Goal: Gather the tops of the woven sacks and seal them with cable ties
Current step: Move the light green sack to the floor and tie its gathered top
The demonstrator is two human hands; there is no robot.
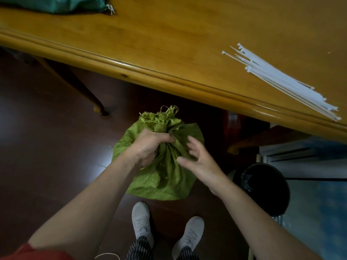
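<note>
A light green woven sack (165, 177) stands on the dark floor in front of my feet, its frayed top bunched together. My left hand (148, 147) grips the gathered neck just under the frayed edge. My right hand (197, 156) hovers beside the neck on the right, fingers spread and slightly blurred, holding nothing. A pile of several white cable ties (281, 81) lies on the wooden table (150, 44) at the right, near its front edge.
A dark green sack (62, 4) lies on the table's far left. A black round bin (266, 186) stands on the floor to the right of the sack. A table leg (75, 85) slants down at the left. My grey shoes (142, 222) are just behind the sack.
</note>
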